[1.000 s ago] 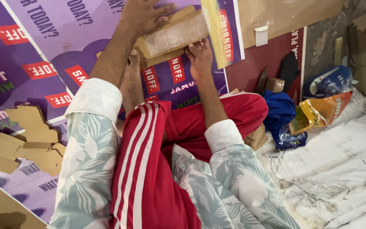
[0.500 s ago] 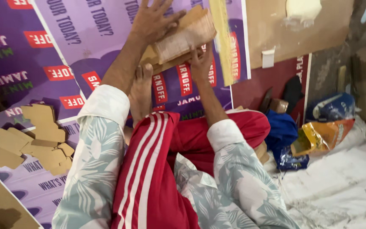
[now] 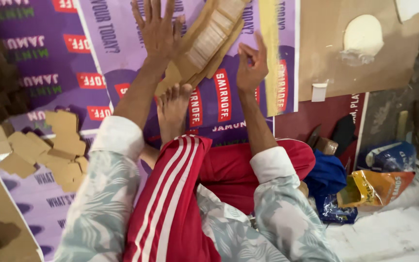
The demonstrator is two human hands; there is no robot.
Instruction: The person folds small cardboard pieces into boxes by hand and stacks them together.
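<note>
A stack of flat brown cardboard pieces (image 3: 208, 41) stands tilted on the purple printed sheet (image 3: 44, 73), its top leaning to the upper right. My left hand (image 3: 158, 30) is flat against the stack's left face, fingers spread and pointing up. My right hand (image 3: 249, 65) hovers just right of the stack, fingers curled loosely, holding nothing. My bare foot (image 3: 173, 109) rests against the stack's lower end. My legs in red trousers with white stripes (image 3: 185, 194) are folded beneath my arms.
Several loose cardboard cut-outs (image 3: 49, 148) lie in a pile at the left. A brown board (image 3: 355, 48) lies at the upper right. A blue cloth (image 3: 328, 174), an orange bag (image 3: 372, 187) and a blue bag (image 3: 386, 156) sit at the right.
The cardboard stack has tipped from lying across to steeply tilted. My left hand opened flat against it, and my right hand came off the stack to its right side.
</note>
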